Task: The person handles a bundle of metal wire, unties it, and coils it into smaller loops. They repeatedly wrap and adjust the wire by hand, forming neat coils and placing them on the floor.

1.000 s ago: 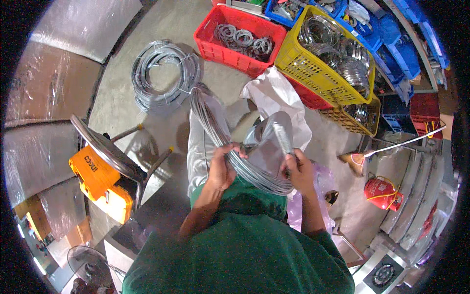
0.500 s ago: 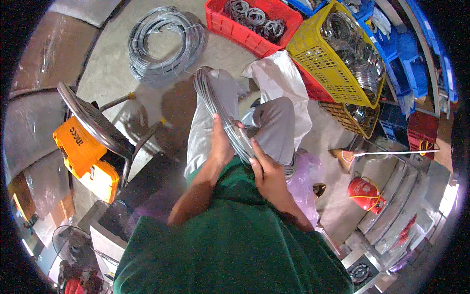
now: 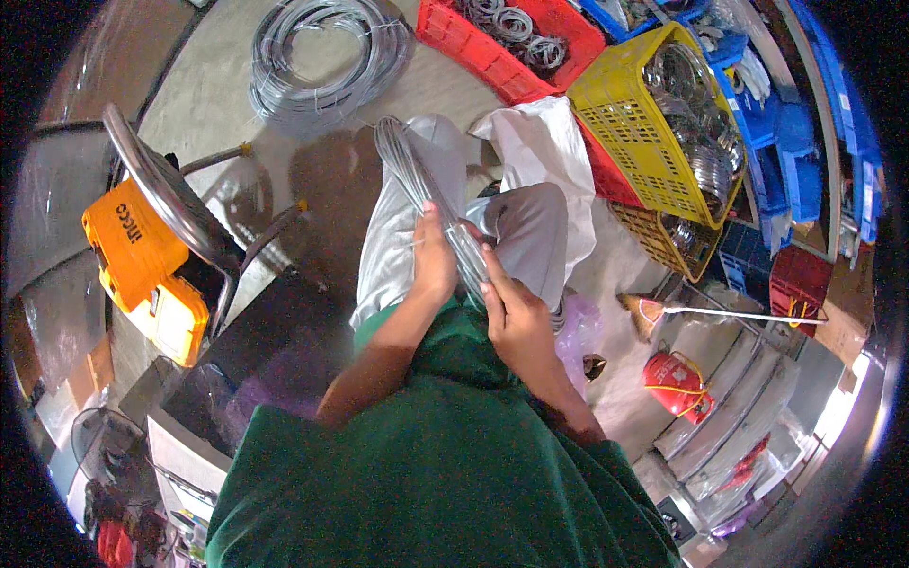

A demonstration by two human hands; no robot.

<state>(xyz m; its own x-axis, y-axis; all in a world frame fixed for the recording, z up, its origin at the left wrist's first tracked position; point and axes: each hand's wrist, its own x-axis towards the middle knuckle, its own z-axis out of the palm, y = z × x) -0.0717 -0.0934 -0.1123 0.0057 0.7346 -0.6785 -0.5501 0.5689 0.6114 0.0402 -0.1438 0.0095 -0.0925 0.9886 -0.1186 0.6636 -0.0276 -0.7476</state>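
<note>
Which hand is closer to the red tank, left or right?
Right. The right hand, on the wire bundle, is left of the red tank; the left hand, on the same bundle, is farther left.

Grey concrete floor (image 3: 213, 85) spreads out in front of me. Plastic-wrapped boxes (image 3: 62, 189) line its left edge, and a tubular metal chair (image 3: 161, 194) is nearer me. At the floor's far right corner I see racking (image 3: 835, 194) beside blue bins (image 3: 805, 186); a bright white glow (image 3: 843, 405) shows at my right, beyond the floor's edge.
</note>
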